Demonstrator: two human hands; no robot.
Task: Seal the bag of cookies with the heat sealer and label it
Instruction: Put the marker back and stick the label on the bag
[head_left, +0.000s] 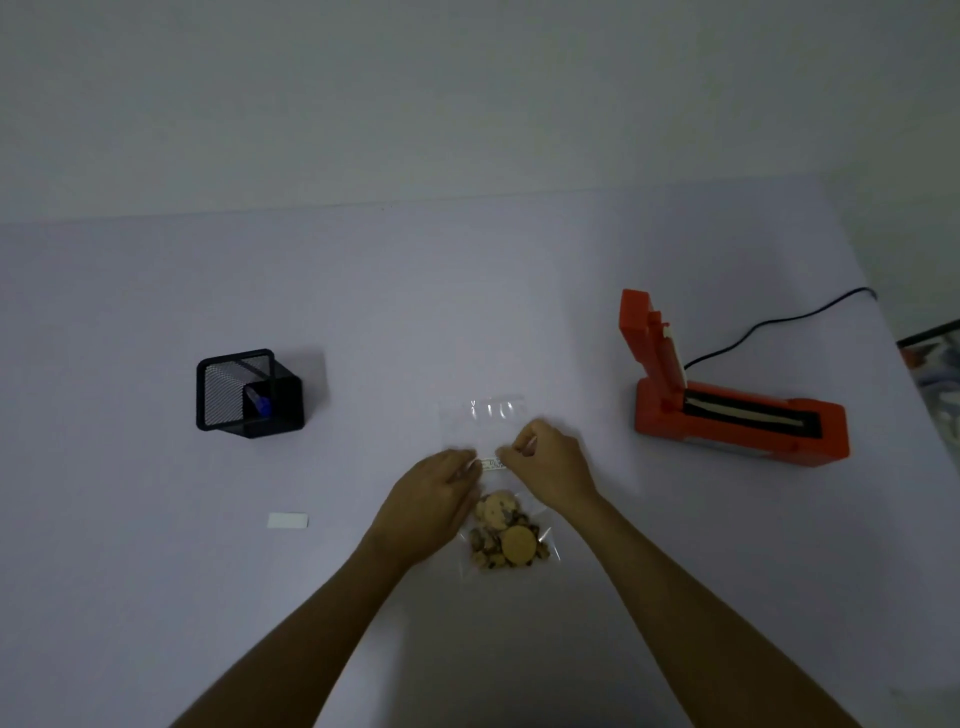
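Note:
A clear plastic bag (488, 415) lies flat on the table in front of me, with several cookies (506, 532) bunched at its near end. A small white label (490, 464) with writing sits across the middle of the bag. My left hand (431, 499) holds the label's left end with its fingertips. My right hand (545, 457) pinches the label's right end, fingers curled. The orange heat sealer (727, 410) stands to the right with its lid raised.
A black mesh pen holder (247, 392) with a blue-capped pen (261, 402) stands at the left. A white strip of backing paper (287, 520) lies near the left front. The sealer's black cord (779, 325) runs off to the right edge of the table.

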